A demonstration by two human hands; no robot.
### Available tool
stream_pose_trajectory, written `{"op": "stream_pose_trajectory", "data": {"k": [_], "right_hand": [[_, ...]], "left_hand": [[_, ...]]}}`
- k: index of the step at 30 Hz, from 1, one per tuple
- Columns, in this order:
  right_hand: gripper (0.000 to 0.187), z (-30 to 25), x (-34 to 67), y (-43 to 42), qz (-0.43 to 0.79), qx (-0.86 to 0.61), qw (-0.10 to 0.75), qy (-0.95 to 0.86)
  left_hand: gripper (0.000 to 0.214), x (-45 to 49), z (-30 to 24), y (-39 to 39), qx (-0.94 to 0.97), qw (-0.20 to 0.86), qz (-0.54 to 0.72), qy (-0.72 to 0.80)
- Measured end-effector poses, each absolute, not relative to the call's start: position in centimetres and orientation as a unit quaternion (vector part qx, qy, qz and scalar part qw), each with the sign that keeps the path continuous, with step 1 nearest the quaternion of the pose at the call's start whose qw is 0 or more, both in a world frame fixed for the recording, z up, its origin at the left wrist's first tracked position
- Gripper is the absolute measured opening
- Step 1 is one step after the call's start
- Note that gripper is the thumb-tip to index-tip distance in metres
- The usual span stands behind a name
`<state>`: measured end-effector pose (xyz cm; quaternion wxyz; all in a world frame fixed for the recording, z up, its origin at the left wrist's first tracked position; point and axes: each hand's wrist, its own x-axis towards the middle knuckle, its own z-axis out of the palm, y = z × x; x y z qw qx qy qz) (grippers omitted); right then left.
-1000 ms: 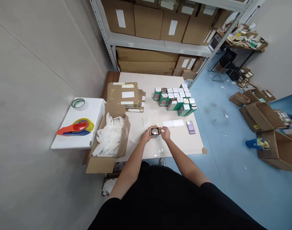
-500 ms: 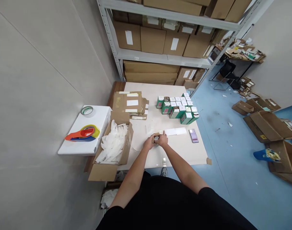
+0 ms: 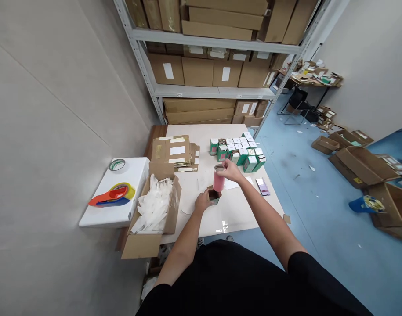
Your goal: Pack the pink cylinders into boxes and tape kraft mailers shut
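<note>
Flat purple thing [image 3: 262, 187] blurred, cannot tell what. Pink can [image 3: 218, 180] lower end hidden by small box [image 3: 213, 196]. Top shelf cartons [image 3: 227, 13] cut by picture edge.

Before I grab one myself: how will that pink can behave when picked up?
The pink can looks smooth and rigid, so it probably won't flex, though it may feel slippery. The right hand grips it near the top. Being round, it would likely roll if laid on the table. Tall and narrow, it could tip if nudged.

A pink can [image 3: 219, 179] hovers over an open carton [image 3: 214, 196].
</note>
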<state>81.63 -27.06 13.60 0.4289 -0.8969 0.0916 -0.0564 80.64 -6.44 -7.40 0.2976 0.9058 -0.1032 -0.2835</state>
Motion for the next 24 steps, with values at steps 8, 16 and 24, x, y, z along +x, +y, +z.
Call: {"op": "stream_pose_trajectory", "data": {"k": [8,16,24], "right_hand": [[0.034,19.9,81.0,-27.0,-0.099,-0.889,0.445,0.054],[0.039,22.5,81.3,-25.3,-0.132,-0.87,0.471,0.056],[0.075,18.8,79.2,-26.8,-0.005,-0.702,0.705,-0.101]], "left_hand": [[0.073,82.8,1.6,-4.8,0.834,0.541,-0.098,-0.042],[0.102,82.7,15.8,-8.2,0.715,0.664,0.011,-0.216],[0.118,82.8,19.0,-8.0,0.668,0.719,0.016,-0.192]]}}
